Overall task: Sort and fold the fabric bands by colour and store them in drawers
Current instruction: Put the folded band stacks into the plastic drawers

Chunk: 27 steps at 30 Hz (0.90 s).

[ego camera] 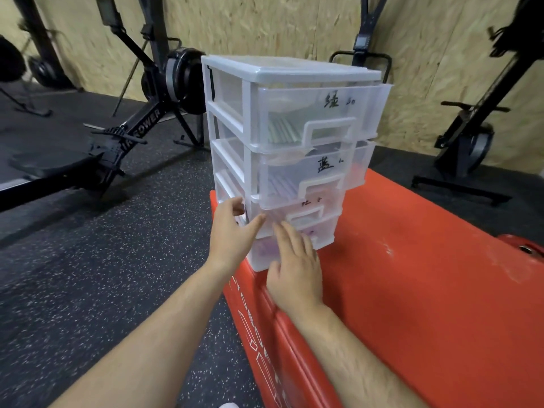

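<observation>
A clear plastic drawer tower (226, 92) with several stacked drawers stands on the corner of a red padded box (412, 275). The top drawer (318, 113) holds folded green bands, the second drawer (312, 175) bluish ones, and the lower drawers show pink and purple fabric. My left hand (232, 231) lies against the tower's left front corner at the lower drawers, thumb on the side, fingers straight. My right hand (297, 266) presses flat with straight fingers on the front of the bottom drawer (321, 234). Neither hand holds a band.
Black exercise machines (153, 92) stand on the speckled rubber floor (88, 260) to the left and at the right (477, 128) along the chipboard wall (265, 25). The red box's top stretches to the right of the tower.
</observation>
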Tool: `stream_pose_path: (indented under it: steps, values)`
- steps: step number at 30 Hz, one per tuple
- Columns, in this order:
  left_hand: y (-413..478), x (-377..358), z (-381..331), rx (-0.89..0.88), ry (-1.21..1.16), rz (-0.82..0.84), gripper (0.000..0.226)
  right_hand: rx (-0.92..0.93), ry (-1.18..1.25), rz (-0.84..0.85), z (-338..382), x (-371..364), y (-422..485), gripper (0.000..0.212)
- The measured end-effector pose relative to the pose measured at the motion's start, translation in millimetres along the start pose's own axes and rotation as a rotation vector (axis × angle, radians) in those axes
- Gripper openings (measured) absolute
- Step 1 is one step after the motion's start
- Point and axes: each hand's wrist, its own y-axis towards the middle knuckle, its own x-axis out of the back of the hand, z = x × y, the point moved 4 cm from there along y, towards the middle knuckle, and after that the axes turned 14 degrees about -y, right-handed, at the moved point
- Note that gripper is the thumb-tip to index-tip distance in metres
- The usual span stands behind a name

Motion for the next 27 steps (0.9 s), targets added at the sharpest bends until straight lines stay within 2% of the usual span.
stream_pose_path:
  steps: [3, 7, 14, 18, 21, 23, 25, 27]
  values:
    - [-1.1, 1.3, -18.4, -0.090, -0.047, -0.054, 0.055, -0.004, -0.022, -0.122, 1.8, 20.7, 5.6, 0.083]
    - [-2.7, -13.5, -42.2, -0.116, -0.179, 0.014, 0.069, -0.003, -0.042, -0.098, 5.2, 35.4, 25.4, 0.084]
    - [14.1, -13.3, -47.8, -0.017, -0.211, -0.091, 0.063, 0.072, -0.105, 0.050, 5.8, 32.6, 45.4, 0.094]
    - [25.1, -8.1, -50.7, 0.012, -0.278, -0.103, 0.043, 0.151, -0.126, 0.088, 2.6, 35.3, 58.1, 0.089]
    - [24.5, -8.1, -61.4, -0.012, -0.313, -0.163, 0.049, 0.135, -0.074, -0.114, -2.3, 54.7, 58.2, 0.082]
    - [24.1, -9.3, -77.3, -0.097, -0.350, -0.187, 0.053, 0.144, -0.054, -0.249, -0.2, 70.3, 60.9, 0.083]
    - [26.4, -12.5, -96.1, -0.183, -0.347, -0.139, 0.055, 0.173, -0.074, -0.304, 6.4, 83.9, 69.8, 0.085]
    - [31.1, -16.5, -108.5, -0.184, -0.443, -0.070, 0.058, 0.165, -0.098, -0.314, 11.3, 92.2, 80.9, 0.084]
